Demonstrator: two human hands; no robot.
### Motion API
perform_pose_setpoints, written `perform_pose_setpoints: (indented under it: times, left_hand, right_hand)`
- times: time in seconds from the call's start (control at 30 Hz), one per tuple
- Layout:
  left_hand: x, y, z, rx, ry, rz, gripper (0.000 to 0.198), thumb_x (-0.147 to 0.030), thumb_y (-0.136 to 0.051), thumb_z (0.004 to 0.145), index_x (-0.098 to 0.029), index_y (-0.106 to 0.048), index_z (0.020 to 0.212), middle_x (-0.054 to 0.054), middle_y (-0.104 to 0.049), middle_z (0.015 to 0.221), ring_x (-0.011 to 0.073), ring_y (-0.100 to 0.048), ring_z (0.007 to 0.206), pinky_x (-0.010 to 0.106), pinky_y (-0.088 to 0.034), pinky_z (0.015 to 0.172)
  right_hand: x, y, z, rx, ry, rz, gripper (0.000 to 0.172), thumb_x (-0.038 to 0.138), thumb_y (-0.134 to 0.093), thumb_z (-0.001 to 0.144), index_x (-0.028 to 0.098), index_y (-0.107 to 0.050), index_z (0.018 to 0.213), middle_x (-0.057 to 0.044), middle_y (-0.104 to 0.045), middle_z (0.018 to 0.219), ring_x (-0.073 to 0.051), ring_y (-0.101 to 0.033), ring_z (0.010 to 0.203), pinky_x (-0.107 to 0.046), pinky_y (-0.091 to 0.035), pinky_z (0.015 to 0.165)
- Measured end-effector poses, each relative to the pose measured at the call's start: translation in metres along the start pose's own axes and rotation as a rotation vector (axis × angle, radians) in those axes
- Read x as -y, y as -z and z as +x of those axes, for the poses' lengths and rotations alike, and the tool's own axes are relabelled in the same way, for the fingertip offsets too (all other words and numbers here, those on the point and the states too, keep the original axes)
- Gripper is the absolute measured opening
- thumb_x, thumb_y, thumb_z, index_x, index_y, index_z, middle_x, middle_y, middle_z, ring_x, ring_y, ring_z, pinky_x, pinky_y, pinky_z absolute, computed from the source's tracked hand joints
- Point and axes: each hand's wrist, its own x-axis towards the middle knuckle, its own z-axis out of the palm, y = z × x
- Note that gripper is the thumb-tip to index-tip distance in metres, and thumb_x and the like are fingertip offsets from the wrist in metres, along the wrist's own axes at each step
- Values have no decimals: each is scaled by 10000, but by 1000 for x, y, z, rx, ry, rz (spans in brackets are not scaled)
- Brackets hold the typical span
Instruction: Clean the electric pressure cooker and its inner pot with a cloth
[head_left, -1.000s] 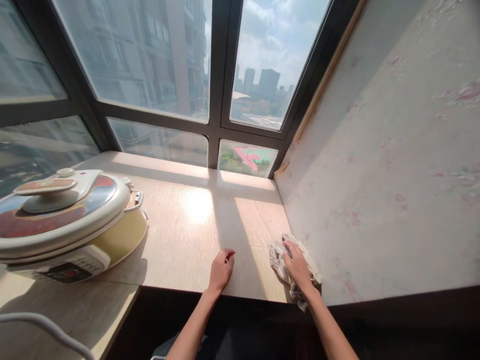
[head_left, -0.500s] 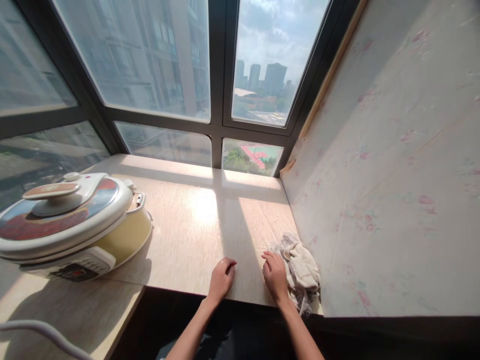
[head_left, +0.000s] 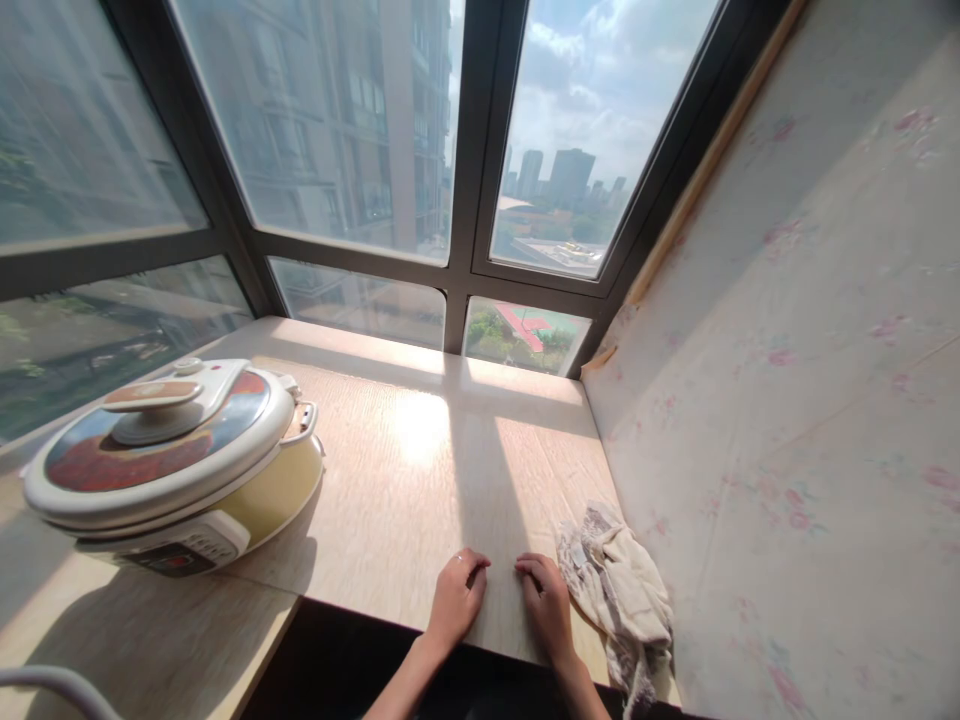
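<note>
My left hand (head_left: 456, 602) rests on the front edge of the pale wooden window counter (head_left: 405, 470), fingers curled loosely, nothing in it. Close beside it my right hand (head_left: 547, 604) lies on the counter, fingers bent, empty. A crumpled whitish cloth (head_left: 619, 590) lies just right of my right hand, against the papered side wall, and hangs a little over the counter's front edge. The right hand is apart from the cloth.
A round cream electric cooker (head_left: 172, 465) with a red-patterned lid stands at the left. Dark-framed windows (head_left: 465, 200) close off the back. A floral-papered wall (head_left: 787, 420) bounds the right side. A white cable (head_left: 52, 685) crosses the bottom left corner.
My right hand has let go of the cloth and moved left, beside my left hand. The cloth stays by the wall. The view has shifted slightly.
</note>
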Motion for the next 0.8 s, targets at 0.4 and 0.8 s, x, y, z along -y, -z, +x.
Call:
perform_pose_setpoints:
  times: [0.4, 0.8]
  left_hand:
    - [-3, -3, 4, -32, 40, 31, 204, -230, -498, 877, -236, -702, 860, 68, -754, 881, 239, -720, 866, 375, -567, 811]
    - [-3, -4, 6, -114, 90, 5, 206, -280, -509, 874, -227, -708, 862, 64, -758, 868, 235, -723, 838, 370, -570, 776]
  right_hand:
    - [-5, -1, -1, -3, -7, 16, 204, 272, -556, 898, 244, -752, 850, -101, -759, 955, -274, -710, 923, -422, -569, 873]
    - [-10, -3, 1, 22, 64, -9, 211, 186, -539, 865, 247, -737, 824, -83, -747, 929, -261, -707, 905, -381, -561, 840]
